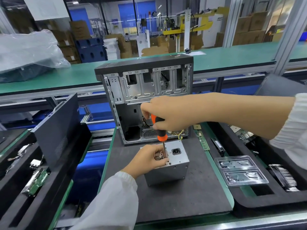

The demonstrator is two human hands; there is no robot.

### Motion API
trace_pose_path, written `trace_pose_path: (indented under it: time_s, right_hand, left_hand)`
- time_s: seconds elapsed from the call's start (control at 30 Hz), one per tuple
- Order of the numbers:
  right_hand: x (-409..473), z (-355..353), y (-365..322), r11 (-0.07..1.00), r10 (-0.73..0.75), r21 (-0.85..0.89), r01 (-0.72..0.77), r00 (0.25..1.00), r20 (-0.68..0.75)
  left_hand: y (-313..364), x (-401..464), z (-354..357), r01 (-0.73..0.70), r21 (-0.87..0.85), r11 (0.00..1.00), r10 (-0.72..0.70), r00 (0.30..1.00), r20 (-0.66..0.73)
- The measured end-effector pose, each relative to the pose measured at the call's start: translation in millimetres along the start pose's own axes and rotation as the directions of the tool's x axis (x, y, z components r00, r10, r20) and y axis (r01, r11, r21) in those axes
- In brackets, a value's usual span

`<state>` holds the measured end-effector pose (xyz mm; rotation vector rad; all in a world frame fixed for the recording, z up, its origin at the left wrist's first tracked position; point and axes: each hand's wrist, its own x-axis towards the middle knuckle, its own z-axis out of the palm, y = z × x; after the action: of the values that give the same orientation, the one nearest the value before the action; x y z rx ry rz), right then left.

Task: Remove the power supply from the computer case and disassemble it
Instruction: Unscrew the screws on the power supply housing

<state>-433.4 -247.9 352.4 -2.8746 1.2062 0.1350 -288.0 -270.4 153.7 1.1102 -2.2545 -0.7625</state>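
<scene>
1. my right hand [167, 113] curled around the screwdriver [159, 128], tip down on the supply [172, 165].
2. my left hand [150, 159] pinched its grille.
3. the supply sat before the case [146, 100].

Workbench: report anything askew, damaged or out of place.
Nothing looks damaged or spilled. The black side panel leans tilted against the left tray instead of lying flat. Loose wires trail from the open computer case. The power supply stands on the mat while both hands work a screwdriver at it.
</scene>
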Motion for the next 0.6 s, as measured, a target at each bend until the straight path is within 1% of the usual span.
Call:
trace_pose_path:
  time_s: [0.07,0.13,0.27,0.3,0.33,0.37,0.4,0.43,0.47,0.5,0.53,0.57,0.6]
  right_hand:
    - [1.0,-3.3,-1.4,1.000,0.005,0.004,-0.005,0.999,-0.045]
    - [2.1,-4.3,-4.0,1.000,0.016,0.017,-0.015,0.995,-0.101]
    - [8.3,0.1,-12.5,0.998,0.023,0.054,-0.011,0.976,-0.215]
    - [10.4,1.5,-14.4,0.998,0.023,0.057,-0.011,0.976,-0.218]
    - [12.5,3.1,-16.0,0.999,0.022,0.052,-0.012,0.978,-0.205]
    - [14.2,5.0,-17.3,0.999,0.021,0.046,-0.013,0.983,-0.181]
    - [15.7,7.0,-18.5,0.999,0.021,0.045,-0.014,0.988,-0.153]
    - [17.0,9.1,-19.0,0.999,0.020,0.048,-0.014,0.991,-0.129]
    - [18.4,11.3,-19.5,0.999,0.016,0.050,-0.010,0.993,-0.113]
    - [19.7,13.0,-19.7,0.999,0.011,0.050,-0.006,0.995,-0.104]
    - [21.1,14.4,-20.1,0.999,0.008,0.050,-0.003,0.995,-0.100]
    - [22.4,15.2,-20.0,0.999,0.006,0.051,0.000,0.995,-0.101]
    - [23.5,15.9,-20.0,0.999,0.002,0.051,0.004,0.995,-0.104]
  left_hand:
    - [-7.9,-4.5,-6.0,0.025,-0.010,1.000,-0.026,0.999,-0.039]
    - [-19.0,-9.6,-14.6,0.093,-0.028,0.995,-0.096,0.990,-0.104]
    - [-41.4,-23.4,-23.9,0.262,0.049,0.964,-0.245,0.944,-0.218]
    - [-46.9,-26.4,-23.3,0.318,0.016,0.948,-0.305,0.920,-0.246]
    - [-52.2,-29.0,-21.9,0.381,-0.082,0.921,-0.388,0.883,-0.264]
    - [-56.4,-31.3,-20.1,0.429,-0.255,0.866,-0.488,0.835,-0.253]
    - [-59.7,-32.8,-17.9,0.437,-0.475,0.764,-0.581,0.787,-0.210]
    - [-62.1,-34.3,-15.5,0.413,-0.660,0.627,-0.647,0.748,-0.148]
    - [-63.6,-36.3,-14.1,0.373,-0.794,0.481,-0.686,0.724,-0.075]
    - [-64.1,-38.3,-13.2,0.346,-0.866,0.360,-0.701,0.713,-0.006]
    - [-63.4,-40.3,-12.4,0.328,-0.908,0.262,-0.702,0.710,0.054]
    - [-62.9,-42.1,-11.3,0.322,-0.923,0.212,-0.695,0.714,0.089]
    - [-61.9,-43.3,-10.0,0.325,-0.927,0.190,-0.689,0.716,0.110]
